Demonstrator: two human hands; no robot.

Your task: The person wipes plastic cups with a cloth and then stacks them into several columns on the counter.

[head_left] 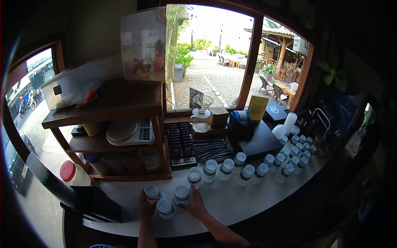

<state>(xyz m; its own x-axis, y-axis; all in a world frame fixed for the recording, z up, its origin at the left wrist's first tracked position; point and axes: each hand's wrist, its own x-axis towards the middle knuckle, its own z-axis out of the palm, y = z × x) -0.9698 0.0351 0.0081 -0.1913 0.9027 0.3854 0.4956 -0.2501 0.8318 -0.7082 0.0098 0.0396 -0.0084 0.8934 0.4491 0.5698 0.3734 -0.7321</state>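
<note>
On the white counter, my left hand [147, 206] is wrapped round the side of a clear plastic bottle [151, 191] with a pale lid. My right hand [196, 205] grips a second bottle [182, 193] of the same kind from its right side. Between and slightly in front of them stands a third lidded bottle [165, 208], close to the left hand's thumb. Just beyond my right fingertips is another upright bottle [194, 177] with a green print. The undersides of the held bottles are hidden.
Several more lidded bottles [247, 173] run along the counter [231, 206] to the right. A wooden shelf [132, 177] with a kitchen scale [130, 132] stands at left, beside a black cup dispenser [99, 202]. Behind are a glass coffee dripper [202, 118] and wrapped straws [213, 149].
</note>
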